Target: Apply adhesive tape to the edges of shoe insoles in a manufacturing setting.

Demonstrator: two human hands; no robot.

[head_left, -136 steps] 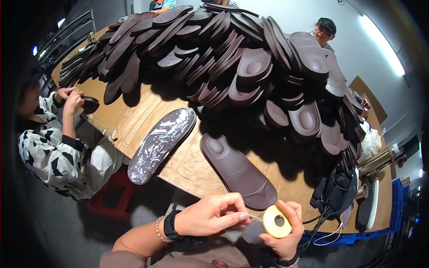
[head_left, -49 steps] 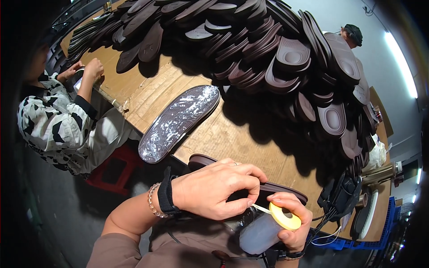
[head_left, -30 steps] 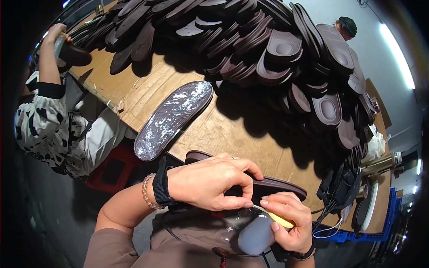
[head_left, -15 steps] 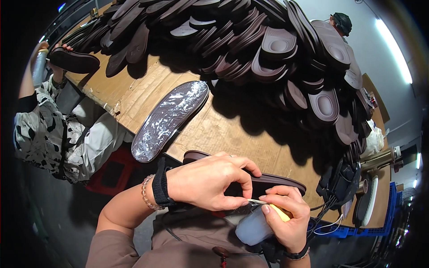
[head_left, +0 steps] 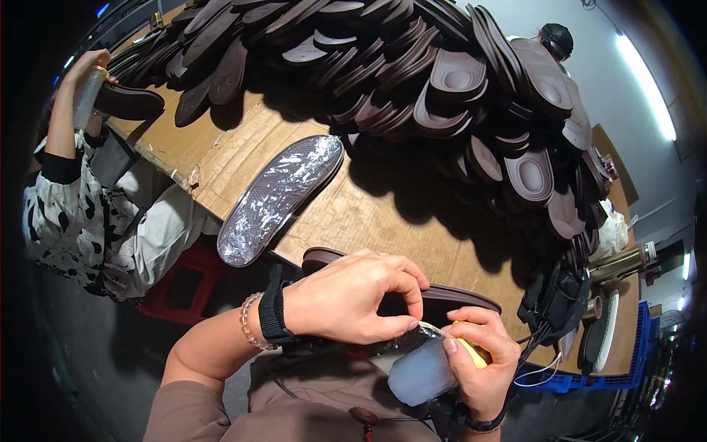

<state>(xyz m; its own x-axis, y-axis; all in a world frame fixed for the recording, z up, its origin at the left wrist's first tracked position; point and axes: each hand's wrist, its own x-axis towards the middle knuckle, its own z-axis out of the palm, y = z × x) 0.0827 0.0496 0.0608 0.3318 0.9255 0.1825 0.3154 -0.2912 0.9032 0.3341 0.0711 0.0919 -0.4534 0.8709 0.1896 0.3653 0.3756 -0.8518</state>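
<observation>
My right hand [head_left: 482, 361] is closed around the yellow core end of a small roll of clear plastic film [head_left: 420, 374]. A twisted strand of film runs from the roll to my left hand [head_left: 361, 295], whose thumb and index finger pinch its end. Beneath my hands, at the table's near edge, lies a dark brown shoe sole [head_left: 464, 297], partly covered by my left hand and forearm. Left of it, another sole wrapped in shiny clear film [head_left: 283, 199] rests slantwise on the table.
A large heap of brown soles [head_left: 412, 66] fills the far side of the wooden table [head_left: 368, 221]. At the left, a co-worker [head_left: 81, 214] holds a film roll and a dark sole. A black cabled device [head_left: 552, 302] sits at the right, near a tape roll [head_left: 622, 264].
My right hand has shifted slightly right, and the strand between my hands is longer. My left hand has barely moved. The co-worker's arm and film roll have risen.
</observation>
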